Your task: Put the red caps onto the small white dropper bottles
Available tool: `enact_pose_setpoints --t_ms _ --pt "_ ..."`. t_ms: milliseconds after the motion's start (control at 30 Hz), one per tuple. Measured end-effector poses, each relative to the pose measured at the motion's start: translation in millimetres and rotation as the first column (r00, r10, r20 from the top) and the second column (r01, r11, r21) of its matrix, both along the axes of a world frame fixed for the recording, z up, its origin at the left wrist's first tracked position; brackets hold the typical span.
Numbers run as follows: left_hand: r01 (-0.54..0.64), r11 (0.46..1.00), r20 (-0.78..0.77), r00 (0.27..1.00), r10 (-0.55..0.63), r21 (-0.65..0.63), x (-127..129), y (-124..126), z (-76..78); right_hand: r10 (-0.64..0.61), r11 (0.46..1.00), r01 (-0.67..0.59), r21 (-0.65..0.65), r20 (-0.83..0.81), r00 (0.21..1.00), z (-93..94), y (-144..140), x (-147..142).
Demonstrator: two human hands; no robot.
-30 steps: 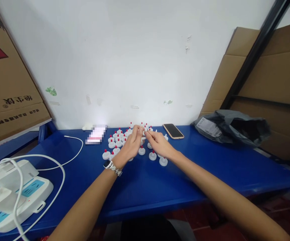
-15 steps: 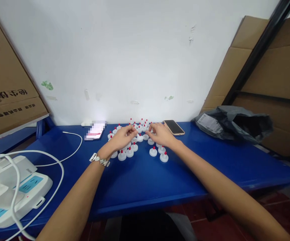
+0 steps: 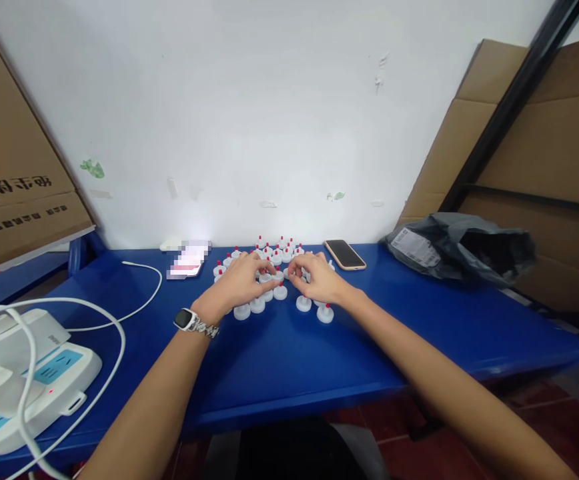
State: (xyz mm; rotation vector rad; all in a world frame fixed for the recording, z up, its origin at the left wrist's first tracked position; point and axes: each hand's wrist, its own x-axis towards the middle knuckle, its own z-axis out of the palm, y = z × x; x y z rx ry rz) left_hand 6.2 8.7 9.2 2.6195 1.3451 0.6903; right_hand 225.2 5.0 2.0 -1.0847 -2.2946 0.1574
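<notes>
Several white round caps, each with a small red tip, stand in a cluster on the blue table around both hands; one cap (image 3: 280, 292) stands just in front of the fingertips. My left hand (image 3: 244, 280), with a watch at its wrist, reaches in from the left. Its thumb and forefinger curve around a white cap (image 3: 279, 275). My right hand (image 3: 318, 277) faces it from the right, thumb and fingertips brought together near that cap. Whatever lies between the right fingertips is too small to make out. Both hands partly hide the caps behind and below them.
A phone (image 3: 345, 255) lies behind the right hand, and another lit phone (image 3: 189, 259) lies at back left. A grey plastic bag (image 3: 449, 247) rests at right. The white power strip (image 3: 64, 380) and its cables occupy the left. Behind is a white wall (image 3: 249, 120).
A red-tipped cap now stands upright in front of the fingertips. Both hands have lowered slightly towards me, and the left wrist has turned so the watch face shows.
</notes>
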Motion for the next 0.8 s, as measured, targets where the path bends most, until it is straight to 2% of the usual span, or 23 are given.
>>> enact_pose_setpoints --t_ms 100,167,233,333,400,600,700,800 --pt "-0.016 0.997 -0.051 0.999 0.013 -0.072 -5 1 3.4 0.011 1.000 -0.011 -0.003 0.019 1.000 -0.6 -2 -3" --pt "-0.007 0.987 -0.030 1.000 0.002 -0.159 -6 1 6.0 0.016 1.000 -0.016 -0.007 0.031 0.999 -0.7 -3 -6" --pt "0.020 0.978 0.076 0.997 -0.004 -0.208 -7 0 9.9 0.011 1.000 -0.011 -0.010 0.022 1.000 -0.1 -4 -7" --pt "0.028 0.984 0.245 0.969 0.016 -0.175 -9 -1 15.3 -0.018 1.000 0.018 -0.016 -0.015 1.000 1.6 -3 -6" --pt "0.005 0.988 0.274 0.961 0.038 -0.157 -10 0 14.8 -0.036 0.999 0.035 -0.024 -0.029 0.999 2.2 -2 -4" --pt "0.003 0.988 0.049 0.999 0.005 -0.157 -5 1 3.9 -0.010 0.999 0.010 -0.053 -0.010 1.000 0.2 0 -2" --pt "-0.068 0.990 0.021 0.997 0.071 -0.121 -8 -7 7.4 -0.001 0.999 0.001 -0.044 0.011 1.000 2.3 -4 -2" --pt "-0.133 0.972 -0.050 0.991 0.125 -0.196 -15 -16 10.8 0.001 1.000 0.001 -0.024 0.080 0.997 6.7 -12 -3"
